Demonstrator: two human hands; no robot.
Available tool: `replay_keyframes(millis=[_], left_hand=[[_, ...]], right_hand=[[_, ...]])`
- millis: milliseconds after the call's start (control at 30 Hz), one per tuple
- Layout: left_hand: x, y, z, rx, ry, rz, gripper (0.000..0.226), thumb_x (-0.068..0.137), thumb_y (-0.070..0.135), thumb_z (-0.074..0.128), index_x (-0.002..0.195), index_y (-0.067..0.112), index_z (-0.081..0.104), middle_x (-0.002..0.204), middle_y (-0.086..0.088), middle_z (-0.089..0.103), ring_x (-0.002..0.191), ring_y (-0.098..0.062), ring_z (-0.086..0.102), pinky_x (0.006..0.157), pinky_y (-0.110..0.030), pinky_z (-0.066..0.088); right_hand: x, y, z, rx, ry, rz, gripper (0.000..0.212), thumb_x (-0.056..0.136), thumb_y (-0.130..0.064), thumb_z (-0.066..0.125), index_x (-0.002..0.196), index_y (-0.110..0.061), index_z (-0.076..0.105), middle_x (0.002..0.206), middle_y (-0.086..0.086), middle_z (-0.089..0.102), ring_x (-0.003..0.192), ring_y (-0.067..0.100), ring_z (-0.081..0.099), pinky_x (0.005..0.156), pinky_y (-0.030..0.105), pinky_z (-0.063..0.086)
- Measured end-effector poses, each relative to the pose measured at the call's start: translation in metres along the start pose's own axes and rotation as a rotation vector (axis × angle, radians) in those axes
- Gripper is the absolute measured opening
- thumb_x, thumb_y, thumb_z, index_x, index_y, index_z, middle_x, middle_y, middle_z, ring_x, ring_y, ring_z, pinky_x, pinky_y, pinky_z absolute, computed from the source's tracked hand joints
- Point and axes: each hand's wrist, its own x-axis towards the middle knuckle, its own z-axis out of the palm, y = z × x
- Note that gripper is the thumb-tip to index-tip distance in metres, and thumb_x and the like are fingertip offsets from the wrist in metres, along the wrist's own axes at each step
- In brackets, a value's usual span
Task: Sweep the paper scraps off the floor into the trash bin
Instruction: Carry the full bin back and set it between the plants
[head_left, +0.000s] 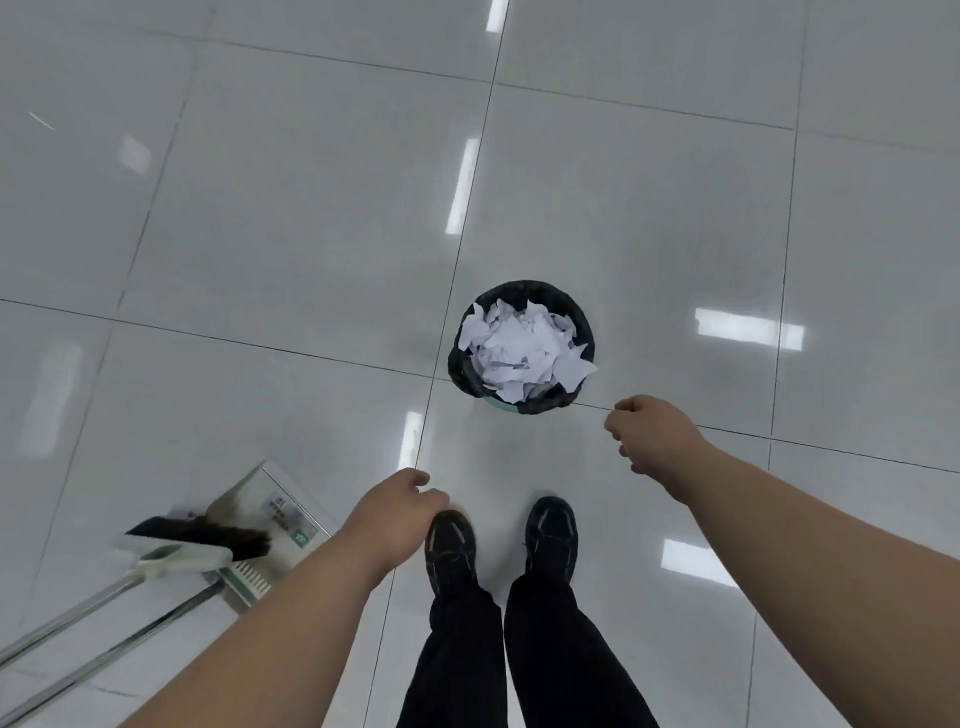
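Observation:
A small round trash bin (462, 358) with a black liner stands on the tiled floor ahead of me, heaped with white paper scraps (524, 348). A broom (202, 540) and a pale dustpan (270, 509) lie on the floor at my lower left, their metal handles running toward the bottom left corner. My left hand (400, 509) hangs over the floor to the right of the dustpan, fingers loosely curled, holding nothing. Below and to the right of the bin, my right hand (649, 431) is also loosely curled and empty.
My two black shoes (498, 540) and dark trouser legs stand just behind the bin. Glossy grey floor tiles (311, 208) with dark grout lines and light reflections stretch all around.

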Motion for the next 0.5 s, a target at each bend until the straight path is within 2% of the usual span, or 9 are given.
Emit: replay_keyframes(millis=[67, 133, 233, 300, 333, 400, 433, 500], left_hand=[[0.048, 0.004, 0.016, -0.014, -0.007, 0.007, 0.052, 0.098, 0.03, 0.056, 0.149, 0.02, 0.049, 0.129, 0.006, 0.058, 0.107, -0.012, 0.05, 0.09, -0.027, 0.035], [0.097, 0.011, 0.032, -0.034, 0.0, 0.027, 0.054, 0.099, 0.031, 0.056, 0.151, 0.022, 0.046, 0.134, 0.006, 0.059, 0.106, -0.01, 0.054, 0.087, -0.025, 0.037], [0.168, 0.02, 0.052, -0.083, 0.068, 0.047, 0.062, 0.099, 0.034, 0.057, 0.157, 0.023, 0.038, 0.154, -0.003, 0.048, 0.13, -0.022, 0.051, 0.095, -0.029, 0.035], [0.208, 0.025, 0.063, -0.112, 0.115, 0.063, 0.065, 0.099, 0.034, 0.057, 0.158, 0.021, 0.033, 0.151, -0.004, 0.051, 0.131, -0.026, 0.051, 0.096, -0.031, 0.037], [0.224, 0.027, 0.066, -0.13, 0.128, 0.077, 0.064, 0.099, 0.034, 0.057, 0.157, 0.021, 0.034, 0.14, -0.002, 0.057, 0.122, -0.025, 0.055, 0.092, -0.031, 0.039], [0.253, 0.029, 0.071, -0.158, 0.143, 0.104, 0.05, 0.099, 0.034, 0.057, 0.147, 0.026, 0.043, 0.109, 0.007, 0.062, 0.1, -0.018, 0.059, 0.076, -0.029, 0.043], [0.265, 0.03, 0.073, -0.172, 0.151, 0.115, 0.04, 0.098, 0.034, 0.058, 0.136, 0.03, 0.048, 0.104, 0.008, 0.062, 0.098, -0.019, 0.061, 0.075, -0.03, 0.045], [0.286, 0.031, 0.077, -0.223, 0.17, 0.135, 0.018, 0.096, 0.034, 0.059, 0.113, 0.032, 0.053, 0.108, 0.004, 0.066, 0.105, -0.025, 0.065, 0.086, -0.037, 0.053]], right_hand=[[0.048, 0.006, 0.017, 0.029, 0.005, 0.036, 0.047, 0.091, -0.025, 0.053, 0.136, -0.015, 0.054, 0.108, 0.005, 0.061, 0.102, 0.03, 0.063, 0.095, 0.048, 0.055], [0.098, 0.015, 0.033, 0.083, 0.027, 0.076, 0.039, 0.093, -0.021, 0.052, 0.128, -0.006, 0.055, 0.105, 0.011, 0.061, 0.094, 0.032, 0.063, 0.096, 0.054, 0.055], [0.168, 0.029, 0.052, 0.154, 0.075, 0.108, 0.03, 0.093, -0.02, 0.052, 0.117, -0.004, 0.058, 0.113, 0.019, 0.064, 0.098, 0.037, 0.068, 0.087, 0.051, 0.057], [0.204, 0.036, 0.061, 0.181, 0.095, 0.086, 0.028, 0.095, -0.021, 0.054, 0.118, -0.007, 0.06, 0.113, 0.018, 0.066, 0.094, 0.035, 0.069, 0.083, 0.047, 0.059], [0.217, 0.039, 0.066, 0.194, 0.093, 0.064, 0.025, 0.095, -0.019, 0.055, 0.116, -0.007, 0.062, 0.109, 0.017, 0.068, 0.086, 0.031, 0.069, 0.081, 0.045, 0.059], [0.237, 0.042, 0.072, 0.209, 0.085, 0.012, 0.017, 0.095, -0.015, 0.057, 0.107, -0.005, 0.065, 0.099, 0.015, 0.072, 0.074, 0.026, 0.069, 0.077, 0.042, 0.06], [0.245, 0.043, 0.075, 0.192, 0.092, -0.017, 0.014, 0.094, -0.015, 0.059, 0.102, -0.005, 0.066, 0.094, 0.014, 0.073, 0.071, 0.025, 0.07, 0.074, 0.04, 0.061], [0.256, 0.044, 0.082, 0.157, 0.12, -0.047, 0.014, 0.093, -0.019, 0.064, 0.094, -0.006, 0.065, 0.084, 0.013, 0.073, 0.065, 0.024, 0.071, 0.066, 0.036, 0.06]])
